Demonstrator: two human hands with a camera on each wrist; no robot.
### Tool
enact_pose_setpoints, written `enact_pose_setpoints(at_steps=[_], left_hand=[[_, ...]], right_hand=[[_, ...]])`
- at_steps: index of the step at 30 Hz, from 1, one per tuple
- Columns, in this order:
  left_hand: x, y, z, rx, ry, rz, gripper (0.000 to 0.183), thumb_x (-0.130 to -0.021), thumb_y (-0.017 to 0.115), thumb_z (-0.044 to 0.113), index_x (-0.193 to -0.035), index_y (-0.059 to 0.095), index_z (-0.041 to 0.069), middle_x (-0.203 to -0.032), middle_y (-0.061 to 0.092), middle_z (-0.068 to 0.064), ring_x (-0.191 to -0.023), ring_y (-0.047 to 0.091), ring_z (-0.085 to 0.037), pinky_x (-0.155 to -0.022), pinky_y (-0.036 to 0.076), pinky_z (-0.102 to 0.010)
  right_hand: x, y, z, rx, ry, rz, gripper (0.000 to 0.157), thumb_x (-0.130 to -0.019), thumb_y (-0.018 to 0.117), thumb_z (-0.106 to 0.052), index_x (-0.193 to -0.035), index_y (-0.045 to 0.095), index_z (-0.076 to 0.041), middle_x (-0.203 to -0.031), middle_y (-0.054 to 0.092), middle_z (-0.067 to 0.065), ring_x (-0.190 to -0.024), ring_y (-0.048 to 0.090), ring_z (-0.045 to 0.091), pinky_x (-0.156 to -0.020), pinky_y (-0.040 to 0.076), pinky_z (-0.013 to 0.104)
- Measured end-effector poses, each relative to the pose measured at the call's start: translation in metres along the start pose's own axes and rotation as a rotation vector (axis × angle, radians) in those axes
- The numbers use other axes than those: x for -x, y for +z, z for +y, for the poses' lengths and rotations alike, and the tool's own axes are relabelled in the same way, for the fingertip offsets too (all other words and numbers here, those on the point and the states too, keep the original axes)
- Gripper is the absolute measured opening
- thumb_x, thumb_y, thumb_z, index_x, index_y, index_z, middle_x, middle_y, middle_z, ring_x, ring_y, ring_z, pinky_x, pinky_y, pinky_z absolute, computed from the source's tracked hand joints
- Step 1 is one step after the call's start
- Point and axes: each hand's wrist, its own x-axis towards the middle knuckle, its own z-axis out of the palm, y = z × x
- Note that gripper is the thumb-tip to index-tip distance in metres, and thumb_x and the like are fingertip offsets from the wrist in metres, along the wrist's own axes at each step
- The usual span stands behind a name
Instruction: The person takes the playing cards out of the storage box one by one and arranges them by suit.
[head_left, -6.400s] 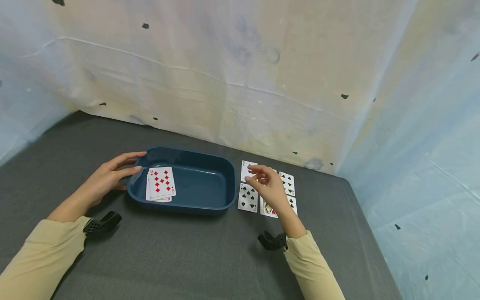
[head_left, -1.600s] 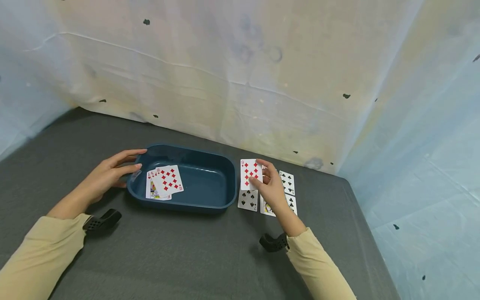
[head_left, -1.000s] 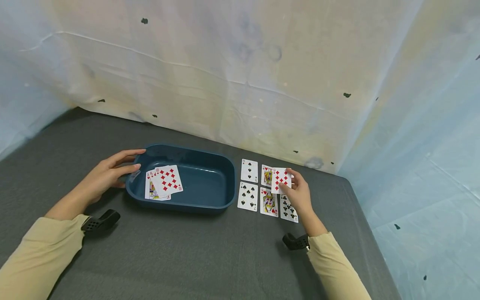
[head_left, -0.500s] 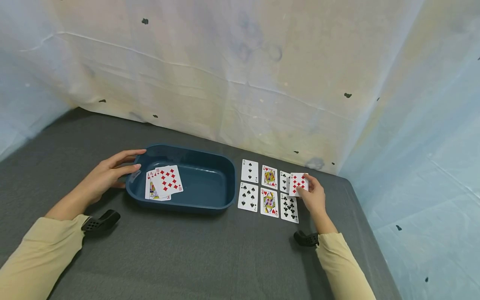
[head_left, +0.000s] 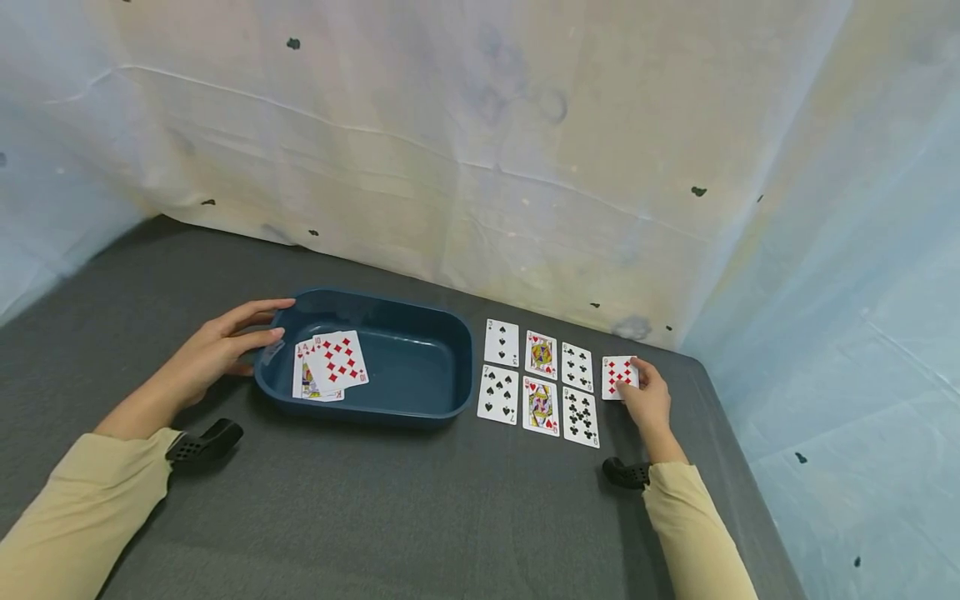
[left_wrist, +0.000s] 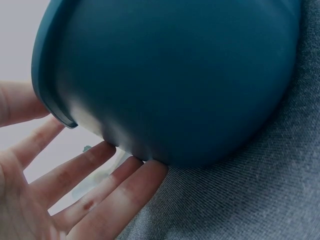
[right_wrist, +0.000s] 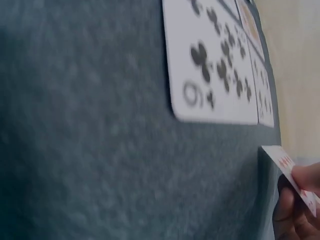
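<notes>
**Diamond card [head_left: 611, 374] pinched at three o'clock**

I am watching through the head and wrist cameras, my clock centred on the tray [head_left: 420, 402], with twelve at the curtain [head_left: 450, 200].

Out at three, the right hand [head_left: 649, 401] grips the diamond card between thumb and fingers, thumb on its face. My right wrist view shows the card tilted; I cannot tell whether its low edge meets the table [head_left: 420, 517]. It is in line with the far row, just beside the farther of the club cards [head_left: 577, 367].

Six cards lie face up between it and the tray, in two rows of three: spade cards [head_left: 498, 393] nearest the tray, then face cards [head_left: 541, 405], then the clubs.

At nine, the left hand [head_left: 213, 354] touches the tray's end, fingers stretched and spread; in my left wrist view several tips rest against its outside. Inside the tray, toward nine, I see a card pile [head_left: 303, 379] with the ten of diamonds [head_left: 340, 362] on top.
</notes>
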Motion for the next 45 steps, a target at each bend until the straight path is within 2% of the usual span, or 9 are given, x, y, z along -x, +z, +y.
enact_pose_setpoints(at_steps=[5,9,13,21,29,38,45], left_hand=[[0.000,0.000,-0.001,0.001,-0.012,-0.003,0.064,-0.100,0.049,0.038,-0.153,0.021,0.017,-0.153,0.019,-0.028,-0.132,0.029,-0.052,-0.090,0.040,-0.070],[0.000,0.000,0.000,0.010,-0.016,-0.005,0.064,-0.100,0.049,0.038,-0.153,0.021,0.017,-0.153,0.018,-0.028,-0.132,0.028,-0.052,-0.091,0.038,-0.072],[0.000,0.000,0.000,0.015,-0.015,-0.004,0.064,-0.100,0.049,0.038,-0.153,0.021,0.018,-0.153,0.018,-0.028,-0.132,0.029,-0.052,-0.091,0.038,-0.071],[0.001,-0.001,0.001,0.013,-0.005,-0.010,0.063,-0.100,0.049,0.038,-0.153,0.022,0.018,-0.153,0.019,-0.027,-0.133,0.028,-0.052,-0.090,0.039,-0.071],[0.001,0.000,0.001,0.010,0.001,-0.014,0.063,-0.100,0.048,0.037,-0.153,0.021,0.016,-0.152,0.019,-0.028,-0.132,0.029,-0.052,-0.090,0.039,-0.071],[0.001,-0.001,0.000,0.006,0.006,-0.018,0.063,-0.101,0.048,0.036,-0.153,0.021,0.015,-0.152,0.019,-0.028,-0.132,0.029,-0.052,-0.089,0.042,-0.069],[0.001,-0.001,0.000,0.016,0.003,-0.019,0.064,-0.100,0.048,0.037,-0.153,0.020,0.015,-0.152,0.019,-0.028,-0.132,0.028,-0.052,-0.090,0.040,-0.071]], right_hand=[[-0.004,0.000,0.005,0.049,-0.001,-0.026,0.057,-0.089,0.058,-0.007,-0.143,0.040,-0.001,-0.126,0.053,0.028,-0.108,0.054,0.037,-0.082,0.047,0.039],[-0.007,-0.001,0.006,0.126,-0.023,-0.066,0.055,-0.089,0.060,-0.010,-0.140,0.042,0.002,-0.129,0.050,0.031,-0.114,0.050,0.041,-0.094,0.041,0.051],[-0.007,0.000,0.007,0.185,-0.050,-0.095,0.051,-0.089,0.061,-0.012,-0.135,0.048,0.006,-0.129,0.051,0.032,-0.117,0.050,0.043,-0.098,0.039,0.053],[-0.003,0.002,-0.004,0.219,-0.091,-0.059,0.044,-0.084,0.059,-0.010,-0.124,0.058,0.006,-0.129,0.050,0.033,-0.124,0.044,0.046,-0.104,0.036,0.055],[0.004,0.009,-0.020,0.113,-0.111,-0.046,0.039,-0.089,0.058,-0.011,-0.124,0.058,0.005,-0.127,0.054,0.029,-0.121,0.048,0.042,-0.098,0.041,0.052],[0.021,0.030,-0.058,0.010,-0.170,-0.070,0.037,-0.090,0.061,-0.014,-0.125,0.059,-0.001,-0.127,0.056,0.024,-0.119,0.050,0.036,-0.098,0.041,0.050],[0.039,0.045,-0.089,-0.113,-0.269,-0.098,0.033,-0.089,0.065,-0.011,-0.121,0.062,-0.001,-0.123,0.059,0.021,-0.115,0.055,0.034,-0.093,0.046,0.047]])
